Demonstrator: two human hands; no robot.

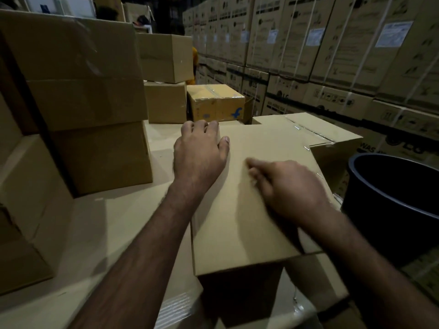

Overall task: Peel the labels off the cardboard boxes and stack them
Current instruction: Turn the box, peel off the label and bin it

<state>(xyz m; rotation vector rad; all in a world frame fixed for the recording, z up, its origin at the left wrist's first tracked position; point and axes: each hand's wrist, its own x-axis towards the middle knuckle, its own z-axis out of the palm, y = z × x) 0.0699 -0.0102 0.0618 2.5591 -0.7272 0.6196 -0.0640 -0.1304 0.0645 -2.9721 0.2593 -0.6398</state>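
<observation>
A plain cardboard box [249, 198] is seen lying directly in front of the person, atop a spread of flattened cardboard [99, 233], with its long axis running away from the body and slightly to the right. Its far left corner is gripped by the left hand [198, 153], the fingers curled over the far edge and the thumb laid flat on the top panel. The right hand [287, 186] is held over the middle of the top panel, blurred, its fingers drawn together as though something is being pinched or picked at; whether anything is actually held between them cannot be told, and no label can be made out on the panel from this view. The right hand is judged the nearer to the centre of the box, while the box is steadied from the far end by the left, so any peeling stroke is likely to be drawn across the panel toward the body. A stack of brown boxes [83, 103] is piled close on the left, and it may be the place where finished boxes are set. A taped box with a blue logo [215, 103] is seen just beyond the left hand, and an opened carton [308, 134] lies touching the far right of the box. A dark round bin [392, 198] stands near on the right, and a wall of strapped cartons [332, 43] fills the background.
</observation>
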